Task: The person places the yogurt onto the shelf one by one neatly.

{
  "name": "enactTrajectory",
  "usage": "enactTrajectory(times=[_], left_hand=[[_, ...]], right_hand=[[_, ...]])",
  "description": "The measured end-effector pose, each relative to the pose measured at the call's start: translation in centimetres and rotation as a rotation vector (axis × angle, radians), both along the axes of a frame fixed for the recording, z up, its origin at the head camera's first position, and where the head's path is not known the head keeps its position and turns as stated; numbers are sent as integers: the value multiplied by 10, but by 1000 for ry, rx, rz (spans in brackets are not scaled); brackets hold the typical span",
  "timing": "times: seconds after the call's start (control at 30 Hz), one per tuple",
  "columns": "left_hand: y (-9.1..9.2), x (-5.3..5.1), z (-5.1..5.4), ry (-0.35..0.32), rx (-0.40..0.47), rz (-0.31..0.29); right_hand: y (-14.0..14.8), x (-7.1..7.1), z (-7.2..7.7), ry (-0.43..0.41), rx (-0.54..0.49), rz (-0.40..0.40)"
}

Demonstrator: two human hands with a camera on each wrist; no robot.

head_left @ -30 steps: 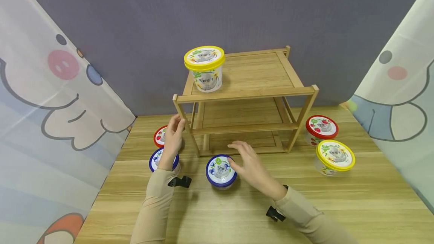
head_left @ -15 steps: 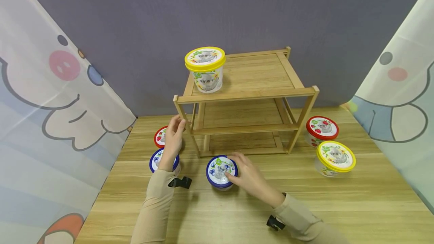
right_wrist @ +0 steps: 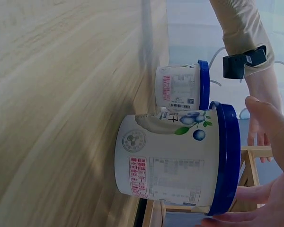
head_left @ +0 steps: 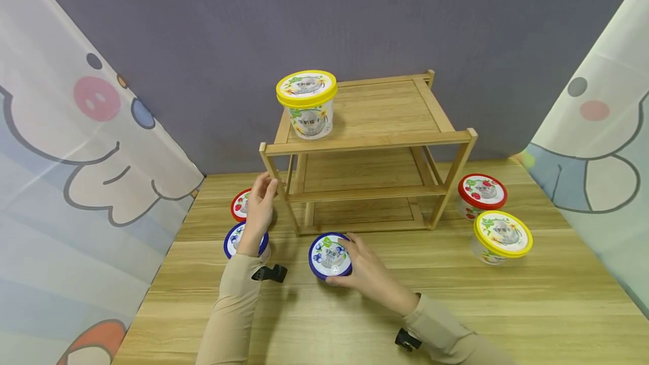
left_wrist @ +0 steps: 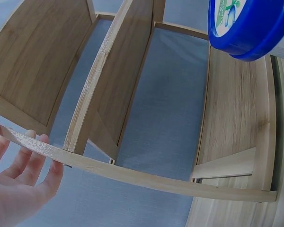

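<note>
A tub with a blue lid and blueberry pictures [head_left: 327, 257] stands upright on the table in front of a wooden shelf rack [head_left: 390, 108]. My right hand [head_left: 372, 276] holds this tub from its right, thumb at the near side and fingers at the far side of the lid. In the right wrist view, the white wall of the blueberry tub [right_wrist: 175, 158] shows, and some fingertips [right_wrist: 222, 218] reach its lid. My left hand [head_left: 261, 203] grips the rack's front left post [left_wrist: 118, 172], fingers curled around it in the left wrist view.
On the rack's top shelf, at left, sits a yellow-lidded tub [head_left: 307, 103]. Beside my left forearm stand another blue-lidded tub [head_left: 234, 239] and a red-lidded tub [head_left: 239, 205]. To the right are a red-lidded tub [head_left: 481, 191] and a yellow-lidded tub [head_left: 502, 234].
My right hand has come in from the right and closed around the blue-lidded tub, its thumb moving to the near side. The left hand stays on the rack's post.
</note>
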State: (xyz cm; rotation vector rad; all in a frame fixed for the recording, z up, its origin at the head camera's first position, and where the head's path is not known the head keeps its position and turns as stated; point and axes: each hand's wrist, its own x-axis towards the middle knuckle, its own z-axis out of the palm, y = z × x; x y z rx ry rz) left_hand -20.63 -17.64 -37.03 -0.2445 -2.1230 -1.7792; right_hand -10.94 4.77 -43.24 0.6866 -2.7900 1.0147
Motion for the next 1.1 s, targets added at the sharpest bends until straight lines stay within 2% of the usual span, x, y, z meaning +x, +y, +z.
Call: enactTrajectory(times=[0.2,0.47,0.67,0.77,0.8,0.97,1.1], left_hand=[[0,0,0,-14,-13,20],[0,-1,-2,5,7,15],[1,-2,-1,-14,12,25],[0,-2,-1,-28,16,20],[1,0,2,-37,17,19],[1,0,2,-24,16,13],[1,-2,-2,-17,10,21]], right_hand=[[-3,-1,-3,24,-17,-10],[-2,-4,-5,-20,-51,-3],[3,-11,-4,-42,-47,37],[6,-15,-4,-85,-67,70],[7,-17,-4,-102,-75,81],[13,-24,-1,-214,-113,129],[18,-29,1,-266,-131,173]])
